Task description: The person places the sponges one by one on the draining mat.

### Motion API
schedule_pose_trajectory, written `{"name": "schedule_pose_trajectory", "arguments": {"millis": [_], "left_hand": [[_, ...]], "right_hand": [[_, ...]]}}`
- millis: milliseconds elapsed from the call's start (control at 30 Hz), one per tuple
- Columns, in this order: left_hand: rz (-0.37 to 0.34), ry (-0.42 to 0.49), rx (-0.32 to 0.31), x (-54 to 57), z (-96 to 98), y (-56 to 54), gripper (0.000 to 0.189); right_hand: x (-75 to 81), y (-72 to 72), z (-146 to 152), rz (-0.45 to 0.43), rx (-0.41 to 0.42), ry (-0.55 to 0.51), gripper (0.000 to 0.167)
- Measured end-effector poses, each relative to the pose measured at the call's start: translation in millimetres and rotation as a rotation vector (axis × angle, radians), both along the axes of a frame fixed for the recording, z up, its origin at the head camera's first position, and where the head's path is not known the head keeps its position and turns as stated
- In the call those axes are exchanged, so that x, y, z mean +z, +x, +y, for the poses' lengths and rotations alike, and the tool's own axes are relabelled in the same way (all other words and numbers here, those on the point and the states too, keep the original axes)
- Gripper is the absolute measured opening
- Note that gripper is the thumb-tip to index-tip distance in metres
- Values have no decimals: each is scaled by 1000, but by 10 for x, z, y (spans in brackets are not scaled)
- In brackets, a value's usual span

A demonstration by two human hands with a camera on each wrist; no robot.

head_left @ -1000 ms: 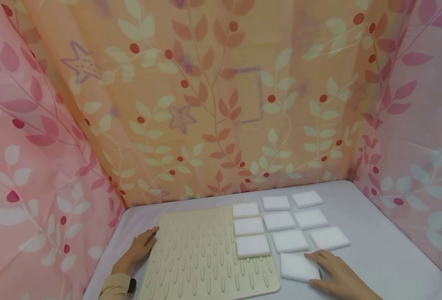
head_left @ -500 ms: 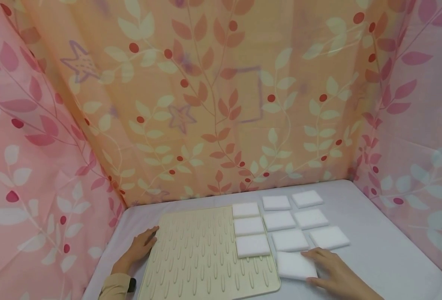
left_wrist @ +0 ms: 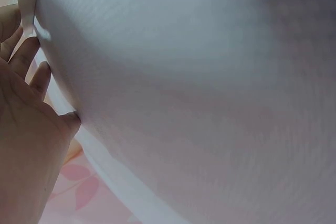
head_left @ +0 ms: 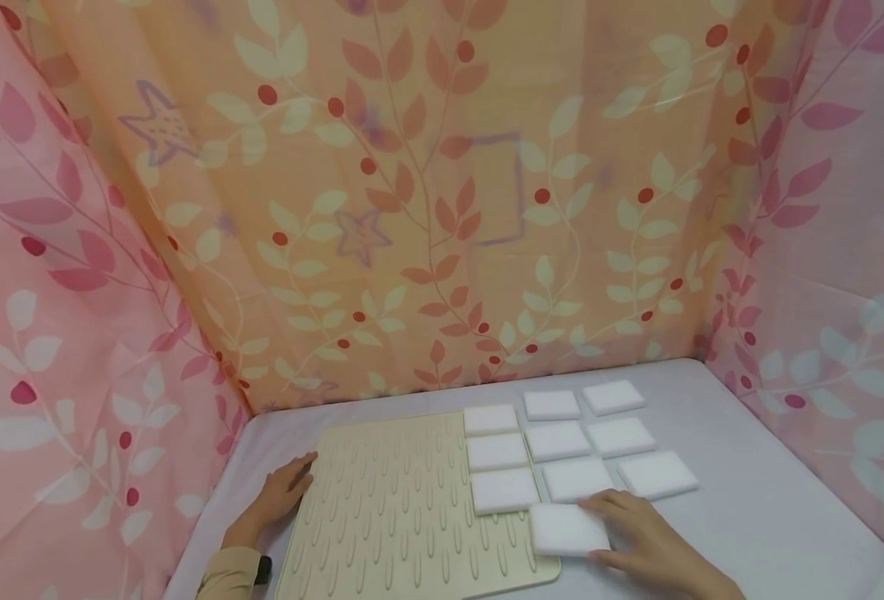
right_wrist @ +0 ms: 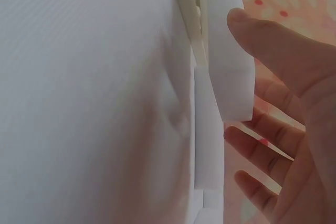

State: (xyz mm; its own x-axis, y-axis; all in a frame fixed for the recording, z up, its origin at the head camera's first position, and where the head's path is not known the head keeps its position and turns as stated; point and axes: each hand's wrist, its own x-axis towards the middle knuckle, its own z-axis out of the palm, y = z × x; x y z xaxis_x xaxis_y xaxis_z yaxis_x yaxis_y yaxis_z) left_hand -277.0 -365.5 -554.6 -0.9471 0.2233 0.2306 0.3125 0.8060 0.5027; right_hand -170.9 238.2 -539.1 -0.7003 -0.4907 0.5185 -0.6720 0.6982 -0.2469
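In the head view, my right hand [head_left: 647,537] grips a white sponge block [head_left: 567,530] by its right end. The block overlaps the right edge of a beige ridged mat [head_left: 389,500]. The right wrist view shows the thumb on one broad face of the sponge [right_wrist: 226,45] and fingers at the other; it stands off the tablecloth. My left hand [head_left: 280,493] rests at the mat's left edge with fingers extended, touching it and holding nothing. Three similar sponges [head_left: 503,489] lie in a column along the mat's right side.
More white sponges [head_left: 576,481] lie in two columns on the pale tablecloth [head_left: 756,517] right of the mat. Pink and orange leaf-print curtains [head_left: 427,208] enclose the table at the back and both sides.
My right hand has moved left with the sponge, from the tablecloth beside the mat to over the mat's right edge. The left hand has stayed in place.
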Motion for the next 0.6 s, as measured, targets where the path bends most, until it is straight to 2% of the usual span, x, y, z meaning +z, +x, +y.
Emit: {"name": "schedule_pose_trajectory", "arguments": {"millis": [333,600], "left_hand": [[-15,-9,6,43,9,9,43],[-21,0,4,28,8,8,44]], "right_hand": [[14,-90,-218,18,43,-3,62],[23,-115,-366,3,57,16,60]]}}
